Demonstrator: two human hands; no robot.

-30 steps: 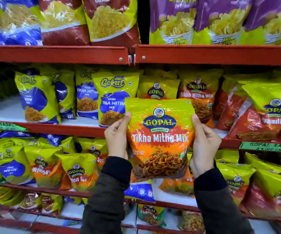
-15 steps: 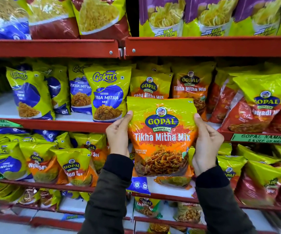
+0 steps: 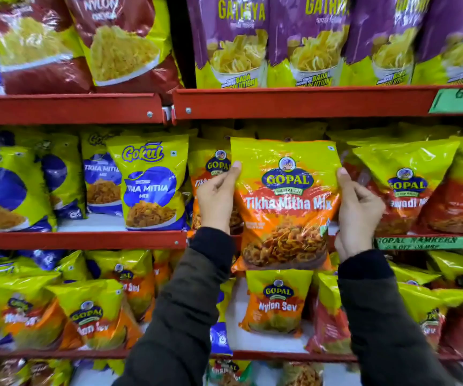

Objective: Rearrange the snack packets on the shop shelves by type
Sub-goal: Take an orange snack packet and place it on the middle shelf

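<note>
I hold a yellow and orange Gopal Tikha Mitha Mix packet (image 3: 286,201) upright in front of the middle shelf (image 3: 85,239). My left hand (image 3: 215,197) grips its left edge and my right hand (image 3: 356,213) grips its right edge. Directly behind it on that shelf stands another Gopal Tikha Mitha Mix packet (image 3: 210,165), partly hidden by my left hand. To the left stand blue and yellow Gokul Tikha Mitha packets (image 3: 151,182). To the right lean red and yellow Gopal packets (image 3: 405,185).
Purple Gathiya packets (image 3: 238,40) and maroon Nylon packets (image 3: 119,43) fill the top shelf (image 3: 308,103). Gopal Nylon Sev packets (image 3: 277,302) sit on the shelf below. Green price labels (image 3: 422,243) are stuck on the red shelf fronts.
Both hands have lifted the packet up and towards the middle shelf, so it now covers the packets standing there. The view has moved closer to the shelves.
</note>
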